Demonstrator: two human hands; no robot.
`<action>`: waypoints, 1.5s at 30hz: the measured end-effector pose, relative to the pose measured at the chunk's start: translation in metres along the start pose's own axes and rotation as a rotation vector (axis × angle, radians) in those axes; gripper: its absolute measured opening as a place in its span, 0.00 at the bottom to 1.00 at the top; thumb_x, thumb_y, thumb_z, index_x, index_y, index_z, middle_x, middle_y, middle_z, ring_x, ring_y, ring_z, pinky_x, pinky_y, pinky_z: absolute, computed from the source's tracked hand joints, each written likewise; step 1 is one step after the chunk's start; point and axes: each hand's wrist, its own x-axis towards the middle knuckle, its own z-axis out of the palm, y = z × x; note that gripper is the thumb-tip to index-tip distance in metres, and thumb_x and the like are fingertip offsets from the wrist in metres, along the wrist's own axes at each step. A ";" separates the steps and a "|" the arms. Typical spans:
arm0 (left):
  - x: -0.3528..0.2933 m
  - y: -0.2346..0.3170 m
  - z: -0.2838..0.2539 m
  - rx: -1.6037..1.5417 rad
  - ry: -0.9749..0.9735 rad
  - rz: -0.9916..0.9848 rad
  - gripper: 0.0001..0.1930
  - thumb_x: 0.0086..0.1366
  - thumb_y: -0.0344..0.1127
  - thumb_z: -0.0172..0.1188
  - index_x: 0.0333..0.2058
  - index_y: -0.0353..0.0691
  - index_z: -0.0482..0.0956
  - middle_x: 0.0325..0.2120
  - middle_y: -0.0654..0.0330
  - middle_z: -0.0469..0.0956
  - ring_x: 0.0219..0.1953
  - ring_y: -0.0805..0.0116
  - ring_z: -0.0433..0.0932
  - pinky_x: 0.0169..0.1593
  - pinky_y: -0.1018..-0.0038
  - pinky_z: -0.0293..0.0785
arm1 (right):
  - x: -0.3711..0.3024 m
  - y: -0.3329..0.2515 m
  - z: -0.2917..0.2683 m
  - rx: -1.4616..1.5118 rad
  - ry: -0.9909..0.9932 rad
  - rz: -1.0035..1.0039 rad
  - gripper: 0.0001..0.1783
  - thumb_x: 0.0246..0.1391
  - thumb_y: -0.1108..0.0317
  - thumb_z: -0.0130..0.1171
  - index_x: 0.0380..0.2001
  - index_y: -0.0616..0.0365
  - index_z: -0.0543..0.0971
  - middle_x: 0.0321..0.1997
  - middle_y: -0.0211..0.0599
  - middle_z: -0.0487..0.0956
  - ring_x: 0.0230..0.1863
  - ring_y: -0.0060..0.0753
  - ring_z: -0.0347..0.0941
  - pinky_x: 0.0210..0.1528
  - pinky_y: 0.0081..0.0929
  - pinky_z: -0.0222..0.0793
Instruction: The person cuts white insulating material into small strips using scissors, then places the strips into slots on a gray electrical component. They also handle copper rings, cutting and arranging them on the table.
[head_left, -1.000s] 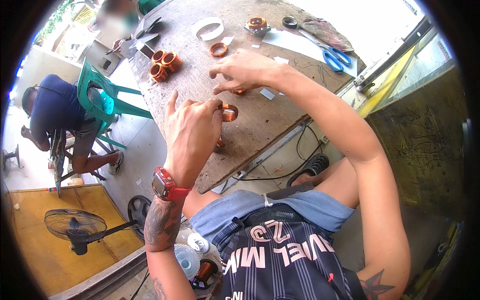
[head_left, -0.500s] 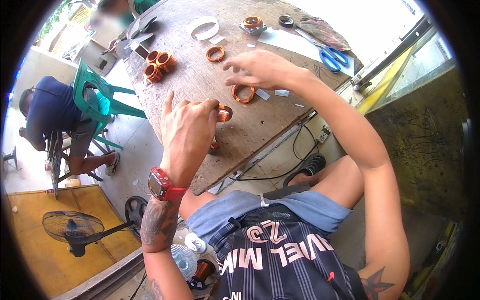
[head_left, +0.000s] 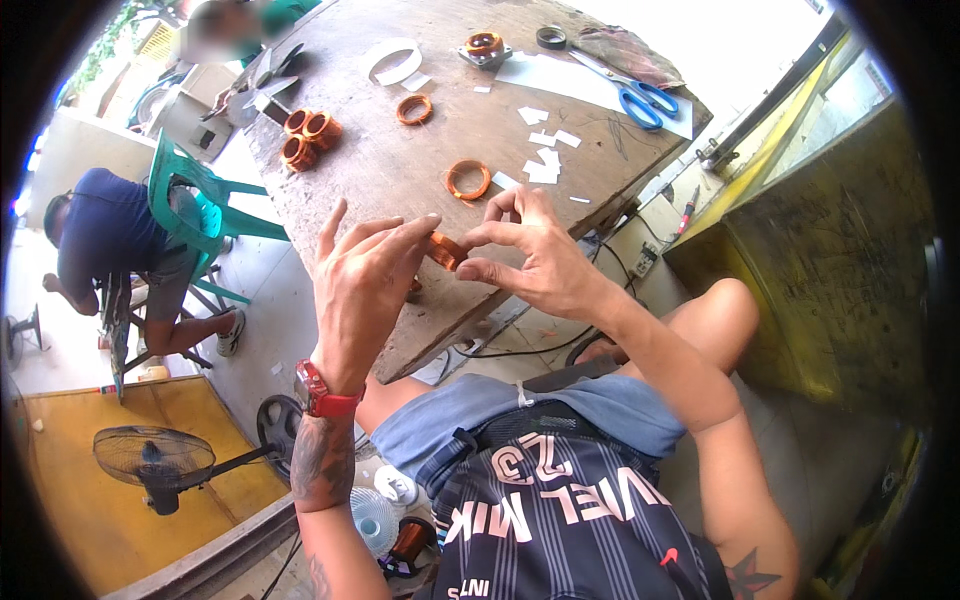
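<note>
A small ring of wound copper wire, a copper coil (head_left: 446, 251), is held up over the near part of the table. My left hand (head_left: 362, 268) grips its left side between thumb and fingers, the other fingers reaching forward. From the right, the thumb and index finger of my right hand (head_left: 535, 252) close on the coil's right edge; whether a small piece lies between them is hidden. Just beyond my hands a second copper coil (head_left: 468, 163) rests flat, with a third coil (head_left: 414, 98) farther off. Several cut white paper pieces (head_left: 543, 172) lie to the right.
Blue-handled scissors (head_left: 640, 108) lie on a white sheet (head_left: 530, 75). Grouped coils (head_left: 318, 128), a white paper ring (head_left: 394, 52) and a coil-topped metal part (head_left: 484, 46) occupy the wooden table (head_left: 375, 160). Left are a green chair (head_left: 190, 195), a bent-over person (head_left: 110, 235) and a fan (head_left: 155, 458).
My right hand has come back from above the paper pieces to the coil in my left hand, and its thumb and index finger have closed there. The paper pieces are uncovered now.
</note>
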 end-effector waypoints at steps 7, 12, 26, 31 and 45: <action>-0.004 -0.006 0.003 -0.143 0.010 0.000 0.13 0.68 0.36 0.68 0.50 0.54 0.89 0.37 0.64 0.89 0.49 0.67 0.84 0.74 0.50 0.58 | 0.002 -0.010 0.010 0.485 -0.134 0.243 0.19 0.63 0.54 0.70 0.48 0.57 0.89 0.46 0.29 0.71 0.53 0.25 0.66 0.57 0.25 0.65; -0.007 -0.013 0.004 -0.206 0.002 -0.028 0.12 0.67 0.35 0.68 0.48 0.53 0.90 0.37 0.64 0.89 0.49 0.66 0.83 0.72 0.52 0.61 | 0.003 -0.013 0.010 0.628 -0.190 0.250 0.19 0.66 0.55 0.67 0.50 0.59 0.88 0.46 0.27 0.72 0.49 0.22 0.68 0.54 0.23 0.66; -0.085 0.090 0.062 -0.179 0.387 -0.402 0.14 0.74 0.29 0.60 0.56 0.39 0.74 0.60 0.52 0.81 0.54 0.59 0.76 0.62 0.64 0.63 | -0.001 -0.023 0.038 1.292 -0.100 0.503 0.13 0.73 0.66 0.59 0.54 0.56 0.83 0.52 0.29 0.85 0.58 0.21 0.75 0.62 0.23 0.69; -0.074 0.073 0.033 -0.557 0.346 -0.559 0.16 0.78 0.32 0.57 0.58 0.35 0.68 0.51 0.49 0.83 0.50 0.65 0.80 0.58 0.69 0.70 | -0.005 -0.026 0.035 0.583 -0.005 0.178 0.12 0.68 0.63 0.64 0.45 0.62 0.86 0.45 0.34 0.78 0.50 0.30 0.72 0.57 0.31 0.69; -0.048 0.038 0.003 -0.758 0.233 -0.504 0.26 0.65 0.27 0.75 0.56 0.40 0.69 0.33 0.63 0.84 0.36 0.80 0.77 0.42 0.80 0.69 | -0.008 -0.024 0.024 -0.028 0.009 -0.153 0.10 0.64 0.61 0.67 0.45 0.49 0.87 0.47 0.27 0.79 0.53 0.35 0.69 0.57 0.38 0.56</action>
